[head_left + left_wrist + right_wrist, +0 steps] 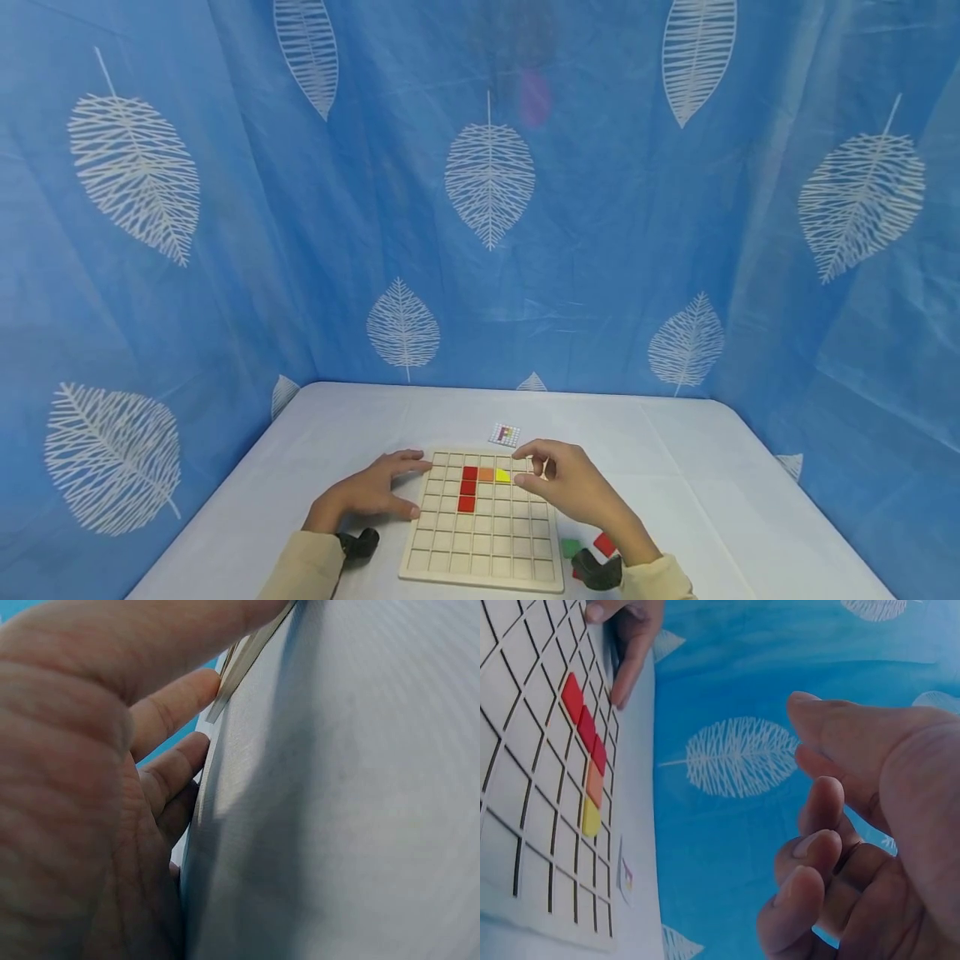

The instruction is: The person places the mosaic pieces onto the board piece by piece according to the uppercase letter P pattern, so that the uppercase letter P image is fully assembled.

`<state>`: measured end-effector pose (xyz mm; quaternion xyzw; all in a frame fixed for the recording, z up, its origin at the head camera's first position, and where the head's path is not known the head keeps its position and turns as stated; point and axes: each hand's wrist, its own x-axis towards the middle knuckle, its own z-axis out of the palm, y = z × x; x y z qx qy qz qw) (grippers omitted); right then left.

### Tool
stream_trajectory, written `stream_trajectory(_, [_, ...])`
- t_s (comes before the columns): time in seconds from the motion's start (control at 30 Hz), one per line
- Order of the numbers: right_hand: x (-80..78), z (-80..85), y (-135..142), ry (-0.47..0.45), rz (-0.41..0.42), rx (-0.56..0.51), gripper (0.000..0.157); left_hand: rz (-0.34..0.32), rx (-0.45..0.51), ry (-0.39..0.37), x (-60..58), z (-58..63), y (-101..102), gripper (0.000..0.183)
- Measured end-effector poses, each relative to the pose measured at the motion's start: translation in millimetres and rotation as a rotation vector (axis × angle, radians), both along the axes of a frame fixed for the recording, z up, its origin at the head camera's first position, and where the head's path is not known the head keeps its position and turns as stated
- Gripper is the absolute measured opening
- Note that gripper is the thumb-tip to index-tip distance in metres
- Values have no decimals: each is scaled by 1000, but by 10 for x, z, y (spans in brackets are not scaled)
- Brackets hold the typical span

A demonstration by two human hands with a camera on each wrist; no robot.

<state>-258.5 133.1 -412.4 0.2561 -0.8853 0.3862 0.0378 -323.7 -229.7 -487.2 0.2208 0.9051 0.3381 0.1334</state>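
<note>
A pale wooden grid board (480, 542) lies on the table, seen in the head view. In its squares sit three red tiles (467, 488) in a column, then an orange tile (486, 475) and a yellow tile (502, 476) to the right of the top one. The yellow tile has one rounded corner. Along the board's left edge my left hand (375, 487) rests, thumb and fingers spread and touching the rim. My right hand (566, 483) hovers over the board's upper right, just right of the yellow tile, fingers loosely bent with nothing between them.
Behind the board lies a small pattern card (505, 434) showing a coloured grid. Loose tiles lie by the right wrist: a green tile (571, 547), a red tile (604, 544) and another partly hidden. A blue leaf-print curtain (585, 317) surrounds the white table (675, 467).
</note>
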Motion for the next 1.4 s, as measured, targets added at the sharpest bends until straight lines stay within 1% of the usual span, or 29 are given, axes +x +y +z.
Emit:
stream_trajectory(0.07, [12,1,55,9,-26,4,23,-8,8,-1,-10,-7,2,81])
stream_trajectory(0.23, [36,33,232,17,-51,4,27,-22,25,-5,-11,-8,29,80])
stream_trajectory(0.4, [53,56,435,32,-80,18,29,-19,14,-4,2,10,47,80])
stream_trajectory(0.53, [58,31,577,40,-85,21,30,-16,14,-6,1,11,38,81])
stream_trajectory(0.73, [47,-36,756,17,-88,41,30,-16,14,4,-9,2,23,81])
stream_trajectory(0.87, [17,-57,862,10,-78,40,31,-6,18,-6,-7,-11,19,81])
stream_trajectory(1.03, [-30,-93,972,-53,-45,22,32,12,-2,-13,0,-36,24,81])
stream_trajectory(1.2, [-83,-145,1029,-134,-4,-1,31,27,-9,-11,7,-23,27,81])
stream_trajectory(1.27, [-103,-166,1047,-155,0,1,31,32,-9,-12,9,-18,23,81])
stream_trajectory(1.4, [-149,-205,1092,-186,-1,14,36,33,-17,-10,13,-7,9,81])
